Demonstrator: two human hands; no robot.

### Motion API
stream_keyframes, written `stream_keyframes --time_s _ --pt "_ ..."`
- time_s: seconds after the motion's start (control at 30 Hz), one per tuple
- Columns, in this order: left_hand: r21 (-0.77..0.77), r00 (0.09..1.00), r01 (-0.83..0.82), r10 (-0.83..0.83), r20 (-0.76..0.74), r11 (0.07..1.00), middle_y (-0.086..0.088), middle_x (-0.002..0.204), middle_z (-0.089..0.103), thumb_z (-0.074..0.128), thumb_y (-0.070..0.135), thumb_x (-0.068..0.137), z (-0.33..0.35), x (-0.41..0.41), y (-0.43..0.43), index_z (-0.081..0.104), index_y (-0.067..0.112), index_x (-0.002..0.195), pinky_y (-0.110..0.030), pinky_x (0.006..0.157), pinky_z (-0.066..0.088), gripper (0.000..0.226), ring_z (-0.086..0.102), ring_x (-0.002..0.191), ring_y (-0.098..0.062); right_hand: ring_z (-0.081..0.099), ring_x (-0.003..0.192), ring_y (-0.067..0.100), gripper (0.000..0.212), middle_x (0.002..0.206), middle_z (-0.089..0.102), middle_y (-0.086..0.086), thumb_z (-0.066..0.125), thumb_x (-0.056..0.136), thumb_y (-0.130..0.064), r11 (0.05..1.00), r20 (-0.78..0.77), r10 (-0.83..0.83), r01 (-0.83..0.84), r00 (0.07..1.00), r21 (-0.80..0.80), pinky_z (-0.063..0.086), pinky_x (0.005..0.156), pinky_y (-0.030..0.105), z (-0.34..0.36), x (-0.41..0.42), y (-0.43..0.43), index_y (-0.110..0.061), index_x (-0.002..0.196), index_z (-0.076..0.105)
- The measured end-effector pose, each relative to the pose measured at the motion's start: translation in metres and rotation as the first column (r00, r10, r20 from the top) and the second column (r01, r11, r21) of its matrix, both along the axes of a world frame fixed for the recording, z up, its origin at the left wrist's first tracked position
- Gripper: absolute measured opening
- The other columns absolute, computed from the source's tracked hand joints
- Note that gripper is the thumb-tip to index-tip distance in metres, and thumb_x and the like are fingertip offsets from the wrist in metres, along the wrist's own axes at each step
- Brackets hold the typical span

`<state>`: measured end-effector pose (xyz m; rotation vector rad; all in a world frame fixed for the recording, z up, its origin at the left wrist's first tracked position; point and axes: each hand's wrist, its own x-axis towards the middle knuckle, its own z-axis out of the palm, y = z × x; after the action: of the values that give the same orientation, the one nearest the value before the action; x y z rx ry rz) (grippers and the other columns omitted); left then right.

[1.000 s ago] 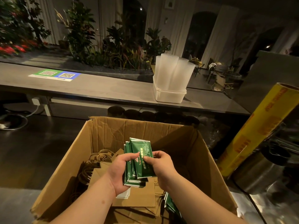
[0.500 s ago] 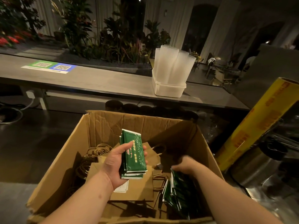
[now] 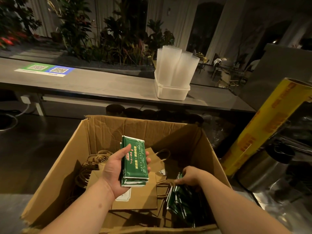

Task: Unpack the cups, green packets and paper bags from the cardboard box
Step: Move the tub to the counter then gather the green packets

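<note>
An open cardboard box (image 3: 108,130) stands right in front of me. My left hand (image 3: 113,171) grips a small stack of green packets (image 3: 135,162) above the box's middle. Down in the box's right side, my right hand (image 3: 192,177) reaches onto a row of more green packets (image 3: 180,201), fingers curled at their top edges. Brown paper bags (image 3: 135,198) with twisted handles lie flat on the box bottom. Stacks of clear plastic cups (image 3: 175,68) stand in a white tub on the counter beyond.
A long grey counter (image 3: 94,85) runs behind the box, with a green and blue QR sign (image 3: 45,70) at its left. A yellow roll of wrap (image 3: 268,125) leans at the right above steel containers (image 3: 258,173). Plants line the back.
My right hand let go of the stack and dropped into the box's right side onto the loose packets. My left hand keeps the stack, now held a little higher.
</note>
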<state>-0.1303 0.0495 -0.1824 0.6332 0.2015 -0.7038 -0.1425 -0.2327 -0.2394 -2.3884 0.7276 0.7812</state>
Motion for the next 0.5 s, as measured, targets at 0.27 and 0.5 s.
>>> stream_keyframes --time_s 0.27,0.5 --pt "0.018 1.0 -0.001 0.001 0.001 1.0 -0.023 0.122 0.064 0.061 0.037 0.091 -0.001 -0.001 0.002 0.06 0.0 0.137 -0.051 0.09 0.05 0.059 0.066 0.098 -0.037 0.071 0.107 0.029 0.04 0.122 0.066 0.016 0.061 0.1 -0.037 0.807 0.013 -0.375 0.32 0.927 0.497 0.059 0.095 0.046 0.002 0.003 -0.008 -0.008 0.128 0.058" --pt "0.002 1.0 0.003 -0.003 -0.004 1.0 -0.023 0.119 0.065 0.062 0.036 0.09 -0.004 0.001 0.001 0.061 -0.001 0.135 -0.051 0.089 0.05 0.058 0.066 0.095 -0.037 0.052 0.132 0.036 0.067 0.132 0.058 0.014 0.043 0.097 -0.07 0.699 -0.027 -0.455 0.376 0.89 0.608 0.049 0.1 0.044 0.006 0.0 -0.006 -0.015 0.135 0.047"
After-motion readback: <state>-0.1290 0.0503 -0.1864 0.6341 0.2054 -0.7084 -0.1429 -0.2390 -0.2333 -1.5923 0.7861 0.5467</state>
